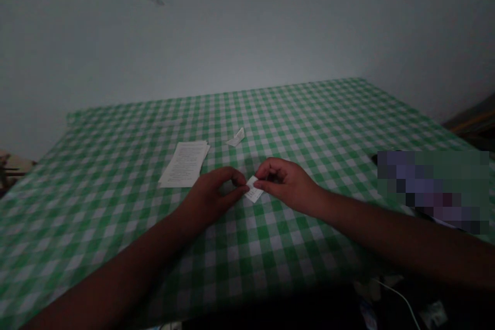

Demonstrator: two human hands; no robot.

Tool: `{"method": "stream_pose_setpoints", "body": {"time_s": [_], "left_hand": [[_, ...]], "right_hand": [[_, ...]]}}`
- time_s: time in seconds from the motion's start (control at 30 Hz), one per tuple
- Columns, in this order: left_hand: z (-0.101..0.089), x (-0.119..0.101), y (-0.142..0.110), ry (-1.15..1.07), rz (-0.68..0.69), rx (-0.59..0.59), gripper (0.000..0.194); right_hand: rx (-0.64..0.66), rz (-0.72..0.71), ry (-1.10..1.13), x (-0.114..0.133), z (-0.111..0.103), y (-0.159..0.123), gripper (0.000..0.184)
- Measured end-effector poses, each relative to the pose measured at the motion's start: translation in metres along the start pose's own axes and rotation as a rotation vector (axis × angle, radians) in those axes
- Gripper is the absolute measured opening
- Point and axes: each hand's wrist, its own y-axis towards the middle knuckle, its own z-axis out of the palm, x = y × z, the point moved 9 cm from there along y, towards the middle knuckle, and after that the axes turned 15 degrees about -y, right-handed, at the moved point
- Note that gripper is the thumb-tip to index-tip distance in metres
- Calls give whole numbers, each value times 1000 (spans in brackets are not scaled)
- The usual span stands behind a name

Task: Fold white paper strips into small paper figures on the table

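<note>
Left grip point(217, 188) and right grip point(288, 181) pinch close together.

I have a green-and-white gingham tablecloth point(309, 118) spread before me and a grey wall point(247, 26) beyond. A pixelated object point(433, 191) lies to my right; below, a white cable point(404, 297) curves.

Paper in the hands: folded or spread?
Folded, by the look of it: the paper pinched between left hand and right hand is a small diamond, far smaller than the printed sheets. Individual creases: cannot tell.
</note>
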Motion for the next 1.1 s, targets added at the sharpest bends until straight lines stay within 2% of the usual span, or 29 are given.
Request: {"method": "stream_pose_setpoints", "body": {"time_s": [0.33,0.5,0.67,0.97,1.1], "left_hand": [[0,1,0,-5,-31,-28,10],[0,0,0,13,-24,-39,10],[2,-1,-1,3,-25,-18,10],[1,-1,0,-19,19,22,11],[0,3,0,-33,-2,31,13]], "right_hand": [[6,-8,8,1,2,-1,12],[1,72,82,-5,3,-1,23],[32,49,23,1,3,-2,15],[16,75,-5,3,-2,0,10],[16,82,17,2,-4,1,11]]}}
